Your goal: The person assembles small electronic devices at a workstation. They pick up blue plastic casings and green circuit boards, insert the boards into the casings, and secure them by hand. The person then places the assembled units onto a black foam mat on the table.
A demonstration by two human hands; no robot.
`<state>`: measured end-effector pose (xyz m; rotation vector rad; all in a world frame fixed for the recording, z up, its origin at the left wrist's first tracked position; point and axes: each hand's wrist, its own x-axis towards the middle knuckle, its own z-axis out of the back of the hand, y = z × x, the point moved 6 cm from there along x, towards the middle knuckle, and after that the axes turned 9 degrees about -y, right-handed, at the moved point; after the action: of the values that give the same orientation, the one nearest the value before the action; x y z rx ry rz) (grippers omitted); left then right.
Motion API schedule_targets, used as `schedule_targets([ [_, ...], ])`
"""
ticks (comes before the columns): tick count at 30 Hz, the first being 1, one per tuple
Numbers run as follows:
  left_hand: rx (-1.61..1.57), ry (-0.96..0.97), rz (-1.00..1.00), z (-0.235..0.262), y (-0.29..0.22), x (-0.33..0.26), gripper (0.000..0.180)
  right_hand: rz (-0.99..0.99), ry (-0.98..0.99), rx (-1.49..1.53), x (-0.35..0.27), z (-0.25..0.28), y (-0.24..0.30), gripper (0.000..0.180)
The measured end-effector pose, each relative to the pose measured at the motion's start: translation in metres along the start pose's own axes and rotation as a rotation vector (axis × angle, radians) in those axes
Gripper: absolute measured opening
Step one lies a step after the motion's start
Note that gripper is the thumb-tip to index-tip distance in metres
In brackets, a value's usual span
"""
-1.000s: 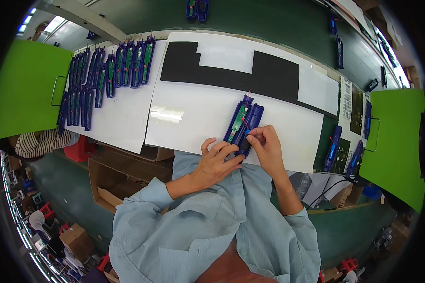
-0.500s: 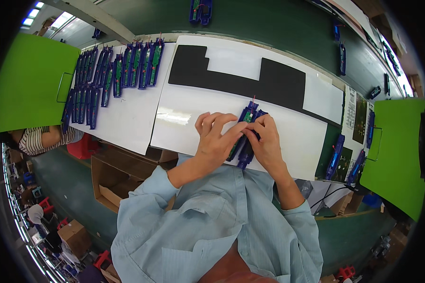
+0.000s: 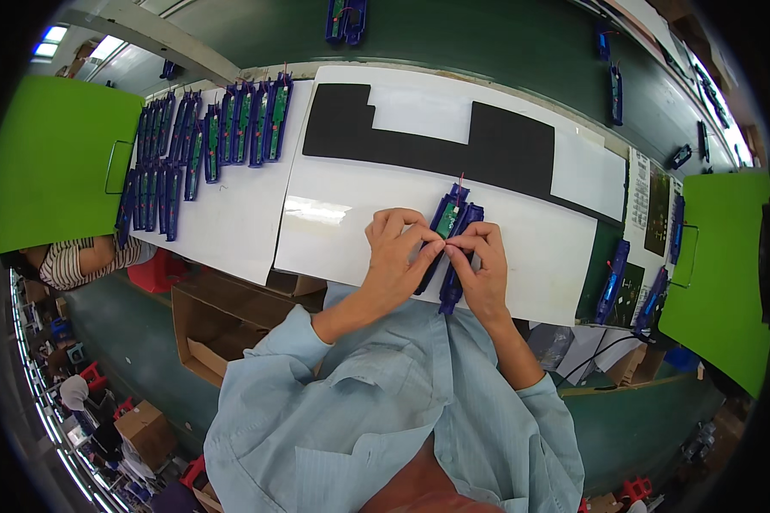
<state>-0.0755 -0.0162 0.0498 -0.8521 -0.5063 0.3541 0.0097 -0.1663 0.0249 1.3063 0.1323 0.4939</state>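
Observation:
An opened blue plastic casing lies on the white work surface in front of me, its two long halves side by side. In the left half sits a green circuit board [image 3: 447,222], with a thin red wire standing up at the far end. The right half [image 3: 450,295] shows its dark blue inner side. My left hand [image 3: 399,256] reaches over the left half, thumb and forefinger pinched together. Above the gap between the halves, my right hand [image 3: 484,269] pinches at the same spot. Whatever tiny part the fingertips hold is too small to name.
Several blue casings with green boards [image 3: 244,124] stand in rows at the left. A black mat [image 3: 505,154] lies beyond my hands. Upright green panels [image 3: 56,162] flank both ends. More casings [image 3: 612,282] rest at the right, and others on the green belt [image 3: 479,43] beyond.
My left hand's fingers, raised and spread before, have curled in, and its pinch has come down against the right hand's. Both pinches sit slightly nearer to me over the casing.

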Motion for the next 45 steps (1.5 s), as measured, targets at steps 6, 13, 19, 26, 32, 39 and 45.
schedule_targets([
  [6, -0.109, -0.084, 0.173, -0.005, 0.005, -0.020, 0.010, -0.224, 0.002, 0.197, -0.005, -0.004, -0.006, 0.013],
  [13, -0.089, -0.087, 0.131, -0.004, 0.004, -0.029, 0.011, -0.167, 0.114, 0.136, 0.000, -0.004, -0.007, 0.013],
  [19, 0.285, -0.059, -0.138, 0.008, -0.002, -0.034, 0.026, 0.242, 0.253, -0.237, 0.023, -0.010, 0.036, 0.013],
  [26, 0.171, 0.012, -0.134, -0.001, 0.003, -0.029, 0.022, 0.458, 0.420, -0.386, 0.026, -0.023, 0.039, 0.010],
  [32, 0.219, 0.062, -0.251, -0.007, 0.004, -0.033, 0.023, 0.331, 0.497, -0.341, 0.035, -0.022, 0.032, 0.008],
  [39, 0.085, -0.011, -0.255, 0.009, 0.000, -0.042, 0.030, 0.206, 0.577, -0.282, 0.042, -0.019, 0.031, 0.007],
  [45, 0.079, 0.095, -0.348, 0.012, -0.002, -0.067, 0.050, 0.149, 0.609, -0.271, 0.044, -0.019, 0.029, 0.007],
])
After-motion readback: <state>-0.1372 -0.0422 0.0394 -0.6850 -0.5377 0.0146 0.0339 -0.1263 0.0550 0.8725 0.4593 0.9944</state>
